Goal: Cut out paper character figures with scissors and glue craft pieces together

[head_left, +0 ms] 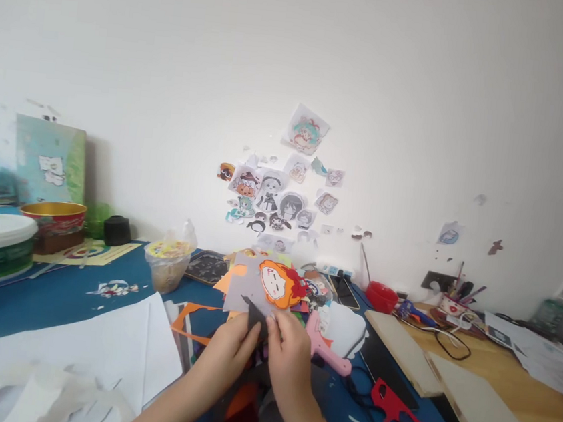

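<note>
I see black paper (256, 315) at lower centre of frame; left hand (234, 339) and right hand (291, 348) pinch it from opposite sides, fingers together, presumably steadying it. Orange-haired cutout (274, 287) just beyond.

Left hand (233, 341) and right hand (291, 352) hold black paper (255, 317) between them; beyond them lies a cartoon cutout (276, 286), to their right a pink glue gun (330, 356), to their left white sheets (112, 335).
</note>
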The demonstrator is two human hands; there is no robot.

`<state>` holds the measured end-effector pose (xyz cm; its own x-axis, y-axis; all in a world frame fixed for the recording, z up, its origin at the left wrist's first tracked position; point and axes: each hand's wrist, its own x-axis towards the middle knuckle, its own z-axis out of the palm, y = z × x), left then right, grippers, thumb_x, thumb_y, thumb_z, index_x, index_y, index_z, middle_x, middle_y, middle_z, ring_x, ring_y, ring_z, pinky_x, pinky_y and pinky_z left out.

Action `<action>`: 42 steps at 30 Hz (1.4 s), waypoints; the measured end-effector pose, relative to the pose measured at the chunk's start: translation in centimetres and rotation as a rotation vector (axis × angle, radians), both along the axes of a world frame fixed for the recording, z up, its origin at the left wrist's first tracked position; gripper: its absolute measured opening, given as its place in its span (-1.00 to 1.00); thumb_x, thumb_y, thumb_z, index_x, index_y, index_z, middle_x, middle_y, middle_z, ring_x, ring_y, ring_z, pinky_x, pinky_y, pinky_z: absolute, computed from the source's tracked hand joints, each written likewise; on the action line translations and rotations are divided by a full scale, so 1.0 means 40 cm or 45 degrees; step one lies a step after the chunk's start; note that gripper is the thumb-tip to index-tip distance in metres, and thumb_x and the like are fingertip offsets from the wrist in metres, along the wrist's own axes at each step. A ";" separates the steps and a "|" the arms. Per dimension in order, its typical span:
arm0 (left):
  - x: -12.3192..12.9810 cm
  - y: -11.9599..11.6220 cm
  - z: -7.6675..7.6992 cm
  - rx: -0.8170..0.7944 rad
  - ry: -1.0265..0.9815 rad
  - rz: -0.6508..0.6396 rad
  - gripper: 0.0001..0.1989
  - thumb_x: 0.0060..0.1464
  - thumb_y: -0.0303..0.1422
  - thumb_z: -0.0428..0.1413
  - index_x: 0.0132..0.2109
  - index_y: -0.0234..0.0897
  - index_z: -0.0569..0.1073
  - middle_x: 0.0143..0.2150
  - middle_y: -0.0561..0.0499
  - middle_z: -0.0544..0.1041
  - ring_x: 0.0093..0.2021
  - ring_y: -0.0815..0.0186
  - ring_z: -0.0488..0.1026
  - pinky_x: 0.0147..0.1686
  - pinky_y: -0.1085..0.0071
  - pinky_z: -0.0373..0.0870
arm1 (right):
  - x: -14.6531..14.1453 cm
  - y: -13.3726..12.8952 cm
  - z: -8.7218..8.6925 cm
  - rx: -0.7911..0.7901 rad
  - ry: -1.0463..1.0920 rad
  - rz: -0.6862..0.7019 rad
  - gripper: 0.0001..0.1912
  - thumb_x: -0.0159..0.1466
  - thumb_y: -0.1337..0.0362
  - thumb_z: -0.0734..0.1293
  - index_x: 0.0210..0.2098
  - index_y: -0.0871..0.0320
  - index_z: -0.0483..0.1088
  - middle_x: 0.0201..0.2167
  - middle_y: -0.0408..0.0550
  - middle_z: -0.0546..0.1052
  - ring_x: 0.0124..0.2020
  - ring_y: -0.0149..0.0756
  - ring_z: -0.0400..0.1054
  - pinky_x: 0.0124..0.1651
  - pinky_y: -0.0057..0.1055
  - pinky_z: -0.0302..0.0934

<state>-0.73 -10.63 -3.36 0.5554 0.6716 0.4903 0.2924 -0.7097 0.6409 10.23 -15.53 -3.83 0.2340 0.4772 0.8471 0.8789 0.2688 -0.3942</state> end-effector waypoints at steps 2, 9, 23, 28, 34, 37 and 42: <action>-0.001 -0.001 0.001 0.025 -0.027 -0.031 -0.75 0.12 -0.28 -0.22 -0.42 -0.25 0.25 -0.46 -0.02 0.42 -0.44 0.28 0.35 -0.43 0.39 0.26 | -0.001 0.000 0.000 0.020 -0.006 -0.009 -0.74 0.25 0.35 0.09 -0.40 0.20 0.39 -0.45 0.02 0.50 -0.40 -0.26 0.39 -0.36 -0.41 0.28; -0.007 0.003 0.001 0.039 -0.041 0.036 -0.74 0.11 -0.28 -0.19 -0.43 -0.24 0.29 -0.49 0.00 0.42 -0.46 0.27 0.36 -0.45 0.40 0.26 | 0.016 0.008 -0.001 0.008 -0.048 0.087 -0.76 0.25 0.35 0.11 -0.35 0.19 0.40 -0.44 -0.01 0.51 -0.37 -0.27 0.40 -0.32 -0.41 0.29; 0.006 -0.005 -0.002 -0.017 -0.010 0.107 -0.70 0.12 -0.28 -0.25 -0.45 -0.24 0.27 -0.48 -0.02 0.44 -0.44 0.24 0.39 -0.42 0.37 0.28 | -0.017 0.013 -0.028 -0.007 -0.130 0.025 -0.69 0.29 0.35 0.03 -0.37 0.19 0.37 -0.50 -0.01 0.48 -0.45 -0.27 0.36 -0.41 -0.39 0.23; 0.003 -0.002 0.003 0.074 0.021 0.073 -0.72 0.10 -0.31 -0.24 -0.39 -0.27 0.32 -0.43 -0.08 0.47 -0.39 0.20 0.42 -0.37 0.32 0.32 | -0.023 0.004 -0.021 -0.038 -0.054 0.006 -0.72 0.26 0.37 0.05 -0.39 0.18 0.36 -0.50 -0.01 0.47 -0.45 -0.26 0.35 -0.41 -0.38 0.22; 0.002 -0.019 0.013 0.105 0.000 0.091 -0.71 0.09 -0.31 -0.22 -0.40 -0.28 0.35 -0.42 -0.10 0.49 -0.37 0.19 0.42 -0.36 0.31 0.33 | -0.034 0.001 -0.023 -0.054 0.010 -0.050 -0.73 0.24 0.37 0.05 -0.43 0.20 0.35 -0.53 0.01 0.45 -0.48 -0.23 0.33 -0.44 -0.36 0.20; 0.000 -0.019 0.013 0.101 -0.031 0.088 -0.71 0.08 -0.31 -0.21 -0.42 -0.28 0.35 -0.43 -0.09 0.49 -0.40 0.21 0.42 -0.39 0.33 0.32 | -0.033 0.000 -0.020 -0.082 0.070 -0.039 -0.74 0.23 0.37 0.06 -0.44 0.19 0.35 -0.52 0.00 0.45 -0.48 -0.24 0.33 -0.43 -0.37 0.20; -0.012 0.004 0.000 0.072 -0.105 0.036 -0.70 0.12 -0.30 -0.21 -0.43 -0.27 0.33 -0.49 0.01 0.45 -0.47 0.29 0.38 -0.45 0.41 0.29 | -0.014 -0.005 0.003 -0.113 0.165 0.240 -0.83 0.21 0.36 0.16 -0.38 0.19 0.38 -0.45 -0.04 0.47 -0.40 -0.30 0.35 -0.35 -0.44 0.23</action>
<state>-1.19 -10.49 -3.37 0.4928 0.6564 0.5712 0.2604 -0.7376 0.6230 9.68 -15.72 -3.71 0.2379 0.5940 0.7685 0.7569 0.3825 -0.5300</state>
